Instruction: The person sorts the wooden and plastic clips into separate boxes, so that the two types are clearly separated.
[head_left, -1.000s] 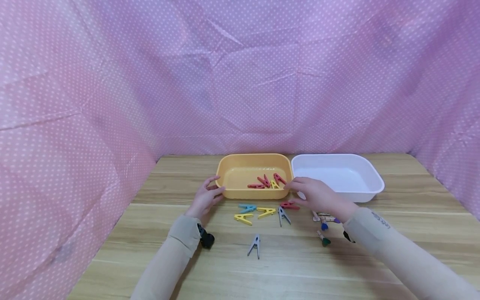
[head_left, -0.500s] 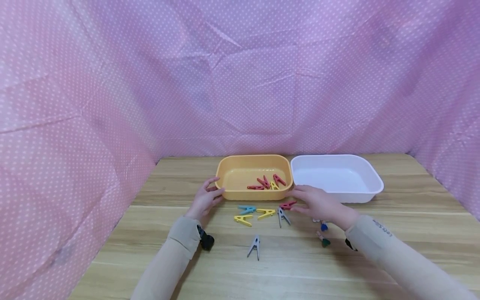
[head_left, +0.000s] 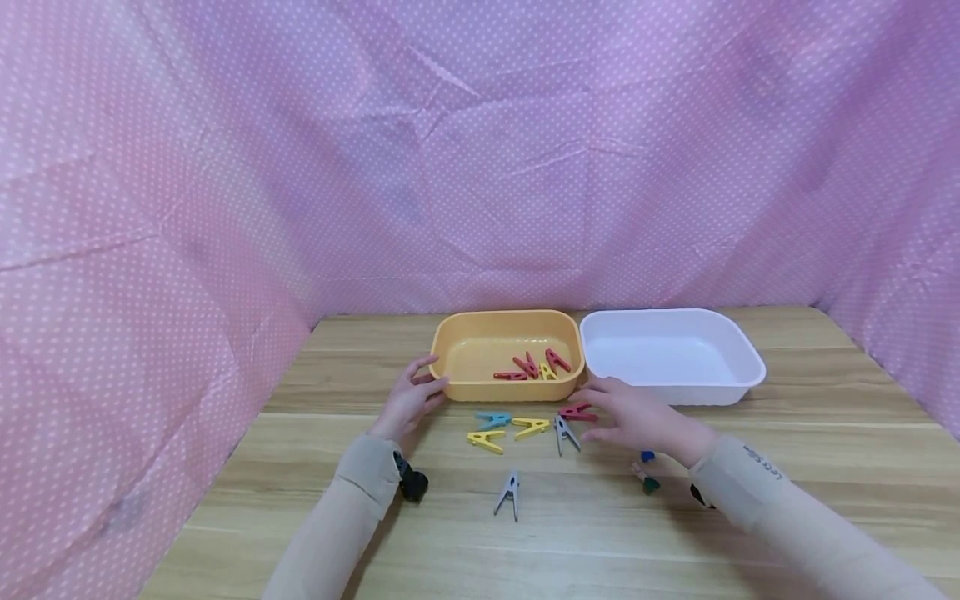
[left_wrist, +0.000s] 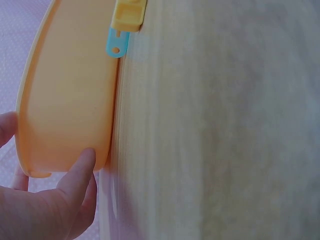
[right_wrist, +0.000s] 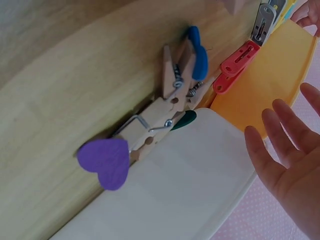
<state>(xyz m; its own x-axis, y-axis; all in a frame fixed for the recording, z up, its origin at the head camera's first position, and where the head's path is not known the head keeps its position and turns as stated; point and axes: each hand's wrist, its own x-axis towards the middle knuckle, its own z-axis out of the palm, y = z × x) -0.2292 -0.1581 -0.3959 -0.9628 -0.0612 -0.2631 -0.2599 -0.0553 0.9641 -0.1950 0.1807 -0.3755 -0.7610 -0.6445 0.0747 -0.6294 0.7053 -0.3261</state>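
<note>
I have the left hand's grip closed on the near-left corner of the smooth orange tray; inside lie three red clips and a yellow clip. My right hand's grip, fingers spread, holds nothing beside a V-shaped loose red clip, lying roughly side to side on the wood-grain tabletop.

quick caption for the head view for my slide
Left grip touching an orange tub holding red and yellow clips; right grip open near a loose red clip, a white tub beyond.
</note>
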